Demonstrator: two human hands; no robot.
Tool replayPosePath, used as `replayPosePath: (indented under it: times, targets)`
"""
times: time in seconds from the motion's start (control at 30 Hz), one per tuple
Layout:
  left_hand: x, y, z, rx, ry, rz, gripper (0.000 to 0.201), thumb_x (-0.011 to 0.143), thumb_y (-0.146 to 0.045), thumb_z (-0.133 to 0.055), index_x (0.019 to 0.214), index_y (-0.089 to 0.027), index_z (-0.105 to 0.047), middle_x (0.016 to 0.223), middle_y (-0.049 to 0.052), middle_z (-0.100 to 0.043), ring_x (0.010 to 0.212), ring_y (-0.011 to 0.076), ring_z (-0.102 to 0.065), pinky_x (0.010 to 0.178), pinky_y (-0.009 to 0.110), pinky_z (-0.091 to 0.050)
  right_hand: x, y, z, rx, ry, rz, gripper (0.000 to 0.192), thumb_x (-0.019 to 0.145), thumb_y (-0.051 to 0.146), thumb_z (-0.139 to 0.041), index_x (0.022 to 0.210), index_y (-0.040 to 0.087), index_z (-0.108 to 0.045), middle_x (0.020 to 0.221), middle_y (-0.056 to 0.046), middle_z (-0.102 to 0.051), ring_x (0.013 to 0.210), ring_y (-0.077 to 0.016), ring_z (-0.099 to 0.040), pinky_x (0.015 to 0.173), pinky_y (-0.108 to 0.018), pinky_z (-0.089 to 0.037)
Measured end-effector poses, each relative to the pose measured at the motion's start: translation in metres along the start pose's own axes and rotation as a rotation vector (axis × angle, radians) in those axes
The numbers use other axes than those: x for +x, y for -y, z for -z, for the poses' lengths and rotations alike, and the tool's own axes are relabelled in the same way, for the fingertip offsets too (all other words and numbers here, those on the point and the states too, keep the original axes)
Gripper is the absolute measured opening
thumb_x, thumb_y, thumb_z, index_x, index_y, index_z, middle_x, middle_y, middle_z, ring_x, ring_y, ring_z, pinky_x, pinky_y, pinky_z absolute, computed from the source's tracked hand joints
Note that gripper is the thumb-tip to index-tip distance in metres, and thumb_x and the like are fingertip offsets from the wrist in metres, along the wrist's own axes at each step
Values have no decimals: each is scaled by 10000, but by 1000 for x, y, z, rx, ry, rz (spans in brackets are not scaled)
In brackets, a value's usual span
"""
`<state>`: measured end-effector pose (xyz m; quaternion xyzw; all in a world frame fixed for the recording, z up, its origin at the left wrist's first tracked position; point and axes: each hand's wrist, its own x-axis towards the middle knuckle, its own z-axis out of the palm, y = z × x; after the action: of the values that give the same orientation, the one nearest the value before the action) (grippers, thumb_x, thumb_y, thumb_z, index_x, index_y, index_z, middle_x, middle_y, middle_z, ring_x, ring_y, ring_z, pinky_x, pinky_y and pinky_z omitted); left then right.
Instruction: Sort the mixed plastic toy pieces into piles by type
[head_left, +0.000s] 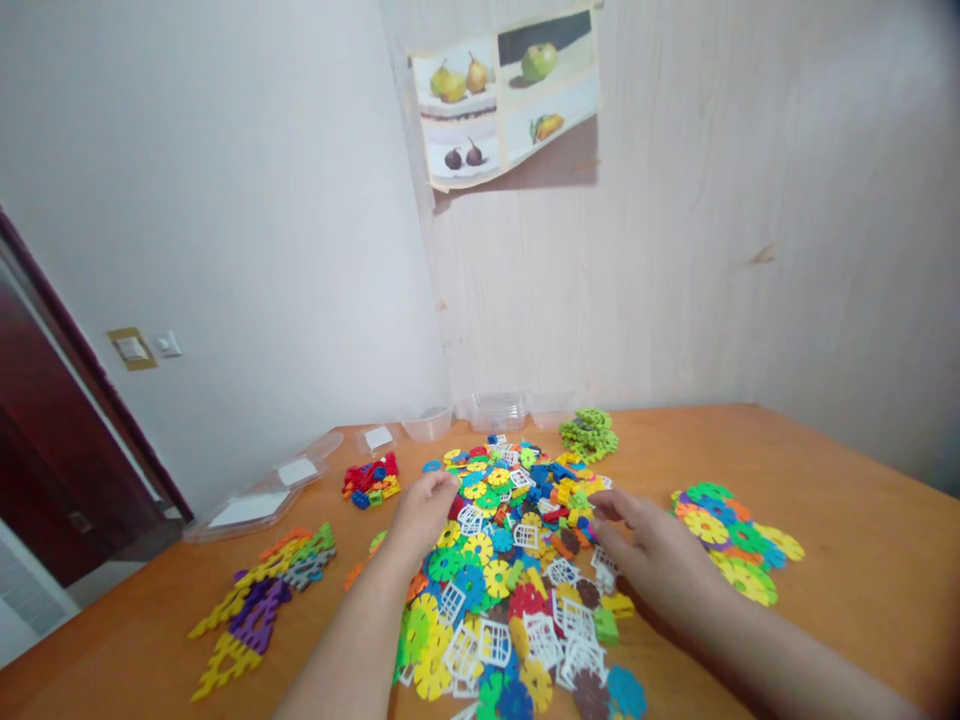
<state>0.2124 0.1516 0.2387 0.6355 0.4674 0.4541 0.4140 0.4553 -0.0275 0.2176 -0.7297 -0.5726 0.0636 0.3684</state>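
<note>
1. Left hand (424, 512) resting knuckles-up on the near-left edge of the big pile of plastic pieces (517, 560), fingers curled into it. Can't tell if anything is actually pinched in there.
2. Right hand (656, 560) lying flat-ish over the right side of the same pile, fingers loosely spread and pointing left, fingertips touching small pieces near the middle. Nothing clearly gripped.
3. Pile itself sitting mid-table (825, 620), between both forearms: yellow, green and blue flower discs mixed with white grid squares and little blocks. Still a big jumble, so lots left unsorted by the look of it.
4. Already grouped, going outward: green stack (590, 433) just behind the pile, flat multicolour disc cluster (731, 540) off to the right, small red-and-blue bunch (371, 480) to the left, and a joined yellow-purple strip (251, 605) further left near the table edge.
5. Clear containers (495, 410) along the wall, clear lids (259, 500) on the left. Looks like roughly the early-to-middle stretch, judging by pile size versus the side groups.
</note>
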Motion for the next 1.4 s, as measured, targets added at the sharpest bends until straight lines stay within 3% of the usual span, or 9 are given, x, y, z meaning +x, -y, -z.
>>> replayPosePath:
  times: [0.1,0.2,0.47,0.6,0.8,1.1,1.27,1.4]
  targets:
    - [-7,3,-9,201,179,-115,275,818,-411,-636,925,-174,-726,914,52,-737,899,236,-655,809,306,-476,-1,9,-1,-120,48,110,247,914,366,-500,994,233,-692,989,-75,-693,979,-248,-609,840,-353,-443]
    - [-14,3,-17,324,266,-206,347,863,-443,-573,1058,-183,-695,1048,69,-725,980,235,-652,872,329,-477,-4,17,-4,-169,102,165,208,905,372,-531,867,249,-693,929,-54,-688,966,-245,-590,842,-348,-422]
    - [-46,-19,-35,436,448,-560,214,890,-278,-552,1039,-249,-704,1122,43,-680,1111,208,-588,998,334,-430,-4,11,-20,-180,114,158,174,876,369,-583,953,271,-704,1036,-52,-682,1015,-255,-568,871,-358,-401]
    - [-56,-21,-46,492,527,-653,212,862,-210,-571,998,-264,-724,1127,39,-667,1130,212,-558,1030,359,-414,0,5,-26,-149,105,161,168,877,309,-566,945,263,-713,996,-48,-689,992,-237,-572,872,-341,-406]
    - [-59,-15,-59,614,508,-739,215,812,-185,-616,972,-265,-734,1253,47,-626,1241,254,-486,1080,422,-381,2,0,-30,-114,94,171,196,893,254,-524,910,246,-719,950,-45,-691,961,-222,-578,862,-325,-416]
    - [-61,-16,-65,641,501,-765,90,772,-182,-649,818,-237,-704,1222,55,-645,1240,266,-483,1073,445,-377,3,-1,-32,-98,77,191,259,925,259,-470,931,229,-727,954,-61,-703,951,-224,-599,865,-331,-424]
    - [-59,-20,-62,538,482,-718,97,709,-146,-662,763,-226,-660,1151,44,-668,1179,243,-532,1040,406,-396,3,1,-29,-32,70,152,243,913,326,-501,962,252,-727,958,-40,-721,940,-226,-618,841,-334,-440]
    - [-45,-28,-46,422,362,-611,85,712,-147,-635,754,-221,-639,1052,27,-690,1080,212,-587,967,350,-427,3,-2,-27,28,37,104,320,939,412,-456,953,251,-732,952,-41,-725,936,-234,-623,831,-349,-455]
